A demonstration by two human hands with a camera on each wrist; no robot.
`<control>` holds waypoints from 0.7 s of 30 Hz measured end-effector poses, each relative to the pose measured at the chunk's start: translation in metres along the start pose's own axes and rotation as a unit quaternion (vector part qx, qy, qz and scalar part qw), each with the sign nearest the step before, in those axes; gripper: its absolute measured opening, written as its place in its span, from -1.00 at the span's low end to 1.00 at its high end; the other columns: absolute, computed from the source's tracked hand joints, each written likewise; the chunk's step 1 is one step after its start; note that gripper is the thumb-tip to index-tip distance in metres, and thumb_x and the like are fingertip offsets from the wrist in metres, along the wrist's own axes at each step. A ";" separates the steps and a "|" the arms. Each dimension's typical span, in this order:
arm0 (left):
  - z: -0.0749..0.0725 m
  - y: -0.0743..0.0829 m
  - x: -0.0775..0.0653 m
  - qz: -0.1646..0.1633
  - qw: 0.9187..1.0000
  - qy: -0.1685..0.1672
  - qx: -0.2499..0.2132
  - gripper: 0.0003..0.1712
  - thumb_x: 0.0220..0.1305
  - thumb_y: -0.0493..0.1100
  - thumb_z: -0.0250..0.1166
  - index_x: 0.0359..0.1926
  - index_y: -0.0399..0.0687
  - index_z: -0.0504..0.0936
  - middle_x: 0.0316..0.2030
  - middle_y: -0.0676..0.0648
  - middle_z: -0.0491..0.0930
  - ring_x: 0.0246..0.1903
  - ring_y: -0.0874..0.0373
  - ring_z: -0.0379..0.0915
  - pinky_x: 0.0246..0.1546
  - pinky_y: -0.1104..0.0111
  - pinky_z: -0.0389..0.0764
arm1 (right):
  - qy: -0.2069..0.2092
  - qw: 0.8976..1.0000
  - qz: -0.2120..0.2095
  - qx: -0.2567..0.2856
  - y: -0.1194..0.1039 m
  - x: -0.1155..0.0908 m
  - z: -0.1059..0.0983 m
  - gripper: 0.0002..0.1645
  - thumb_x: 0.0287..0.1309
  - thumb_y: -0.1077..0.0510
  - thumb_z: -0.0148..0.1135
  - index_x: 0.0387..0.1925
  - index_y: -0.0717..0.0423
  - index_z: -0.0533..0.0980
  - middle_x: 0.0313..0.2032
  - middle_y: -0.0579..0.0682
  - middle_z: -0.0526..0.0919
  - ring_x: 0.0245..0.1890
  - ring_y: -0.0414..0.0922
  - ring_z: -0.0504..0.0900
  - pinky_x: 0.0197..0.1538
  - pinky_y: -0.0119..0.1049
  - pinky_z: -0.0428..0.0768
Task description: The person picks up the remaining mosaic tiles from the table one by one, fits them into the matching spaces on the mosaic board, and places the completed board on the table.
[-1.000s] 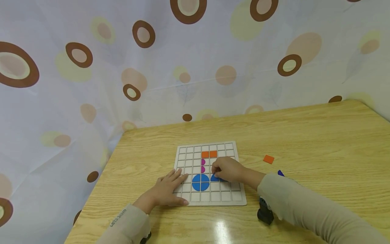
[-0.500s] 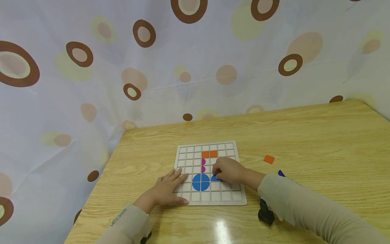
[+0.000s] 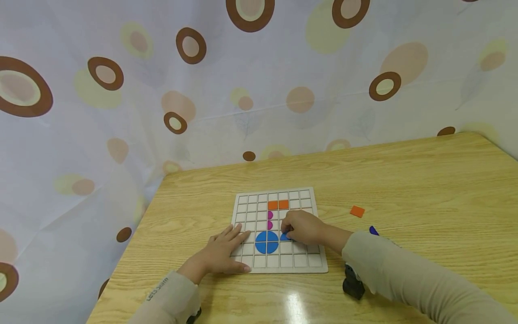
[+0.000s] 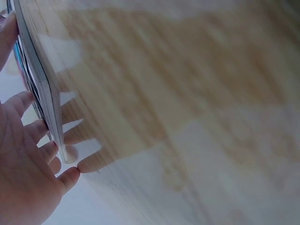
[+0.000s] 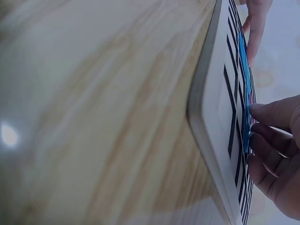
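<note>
A white square grid board lies on the table. My left hand rests with spread fingers over its left edge; the left wrist view shows those fingers along the board's side. Four-part blue circle pieces sit in the lower middle, with two magenta half-round pieces and two orange squares above. Right of the circle, my right hand, fingers curled, holds thumb and fingertips at another blue curved piece, partly hidden under the hand. The right wrist view shows its thumb right at the blue.
On the table right of the board lie a loose orange square and a dark blue piece, partly hidden by the right sleeve. A patterned cloth hangs behind and to the left.
The right hand stays at the blue curved piece with only slight finger shifts; less of the piece shows on its right side than one second ago. The left hand has not moved.
</note>
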State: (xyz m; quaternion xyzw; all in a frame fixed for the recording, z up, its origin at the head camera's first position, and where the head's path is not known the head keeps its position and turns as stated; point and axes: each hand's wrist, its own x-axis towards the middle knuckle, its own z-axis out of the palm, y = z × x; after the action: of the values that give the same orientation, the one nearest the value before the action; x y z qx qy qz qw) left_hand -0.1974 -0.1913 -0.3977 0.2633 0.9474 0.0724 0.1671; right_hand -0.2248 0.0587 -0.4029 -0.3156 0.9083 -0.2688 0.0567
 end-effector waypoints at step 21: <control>-0.001 0.001 -0.001 -0.001 1.000 -0.003 0.001 -0.01 -0.12 0.36 0.14 0.29 0.08 0.04 0.30 -0.10 -0.13 0.26 -0.07 -0.31 0.05 -0.09 -0.05 | 0.002 1.000 -0.001 0.003 0.003 -0.012 -0.010 -0.88 -0.05 0.27 0.18 -0.38 0.17 0.53 -0.46 -0.12 0.44 -0.43 -0.21 0.38 -0.33 -0.33 0.39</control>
State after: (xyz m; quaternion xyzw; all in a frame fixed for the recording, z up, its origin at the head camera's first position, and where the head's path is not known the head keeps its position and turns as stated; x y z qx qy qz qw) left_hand -0.1972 -0.1911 -0.3962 0.2632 0.9471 0.0707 0.1697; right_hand -0.2199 0.0721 -0.3967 -0.3161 0.9073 -0.2719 0.0550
